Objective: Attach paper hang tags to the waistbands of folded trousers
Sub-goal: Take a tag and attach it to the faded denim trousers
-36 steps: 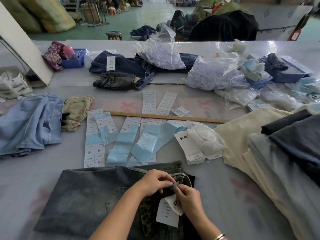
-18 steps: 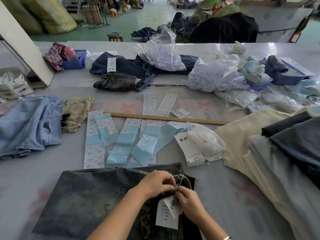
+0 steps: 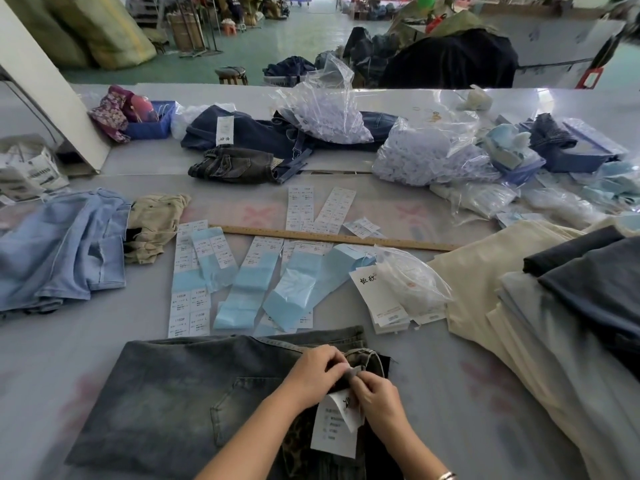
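Observation:
Folded grey washed jeans point(image 3: 180, 393) lie at the near edge of the table, waistband to the right. My left hand point(image 3: 313, 374) pinches a belt loop on the waistband point(image 3: 372, 360). My right hand point(image 3: 379, 401) pinches the top of white paper hang tags point(image 3: 334, 429) right against that loop. The tags hang down over the dark lining of the jeans. Fingers of both hands are curled and touch each other at the loop.
A stack of spare hang tags point(image 3: 379, 299) and a clear bag point(image 3: 412, 282) lie just beyond the jeans. Blue and white label strips point(image 3: 249, 282) and a wooden ruler point(image 3: 332, 239) fill the middle. Folded trousers point(image 3: 554, 317) are stacked right, light blue jeans point(image 3: 59, 251) left.
Both hands stay at the belt loop with small finger movements. The hang tags have shifted slightly under my right hand. The camera has dipped a little.

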### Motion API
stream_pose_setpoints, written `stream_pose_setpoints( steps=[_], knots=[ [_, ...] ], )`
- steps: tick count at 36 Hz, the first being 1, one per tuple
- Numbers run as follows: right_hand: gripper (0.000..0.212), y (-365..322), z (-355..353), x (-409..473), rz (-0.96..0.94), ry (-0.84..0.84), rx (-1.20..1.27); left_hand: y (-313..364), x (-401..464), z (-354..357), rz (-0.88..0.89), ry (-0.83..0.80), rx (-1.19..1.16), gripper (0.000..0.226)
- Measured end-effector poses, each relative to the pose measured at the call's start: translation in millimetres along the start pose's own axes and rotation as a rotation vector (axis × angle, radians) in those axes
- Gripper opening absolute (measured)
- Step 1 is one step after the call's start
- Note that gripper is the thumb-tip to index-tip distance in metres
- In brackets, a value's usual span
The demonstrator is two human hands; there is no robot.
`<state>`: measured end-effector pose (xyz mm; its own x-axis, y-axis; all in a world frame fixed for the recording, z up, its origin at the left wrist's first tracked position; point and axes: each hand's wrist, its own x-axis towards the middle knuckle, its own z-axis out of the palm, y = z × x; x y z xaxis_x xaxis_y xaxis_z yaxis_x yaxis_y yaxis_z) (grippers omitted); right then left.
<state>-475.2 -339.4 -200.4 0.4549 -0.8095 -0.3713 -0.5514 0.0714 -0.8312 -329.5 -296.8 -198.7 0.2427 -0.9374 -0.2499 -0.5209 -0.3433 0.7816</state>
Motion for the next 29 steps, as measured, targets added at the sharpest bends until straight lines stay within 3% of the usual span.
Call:
stream_pose_setpoints(
  steps=[5, 11, 18, 24, 29],
  knots=[
    [0.020, -10.8, -18.1, -5.6, 0.135, -0.020, 0.258, 3.6, -5.3, 7.3, -0.233, 0.058, -0.460, 0.017],
    [0.013, -14.1, -46.1, -11.9, 0.178, -0.011, 0.526, 15.1, -5.5, -0.5, -0.288, 0.013, -0.677, 0.028],
    [0.016, -25.0, -65.4, -11.3, 0.233, -0.080, 0.989, 33.9, -5.4, -7.4, -0.128, 0.012, -0.606, 0.024],
    [0.042, -34.5, -74.7, -6.2, 0.181, -0.220, 1.127, 51.8, -6.7, -9.9, -0.059, 0.025, -0.636, 0.018],
    [0.035, -38.6, -70.3, -8.3, 0.114, -0.183, 1.050, 56.5, -14.7, -5.1, -0.044, 0.054, -0.711, 0.014]
  ],
)
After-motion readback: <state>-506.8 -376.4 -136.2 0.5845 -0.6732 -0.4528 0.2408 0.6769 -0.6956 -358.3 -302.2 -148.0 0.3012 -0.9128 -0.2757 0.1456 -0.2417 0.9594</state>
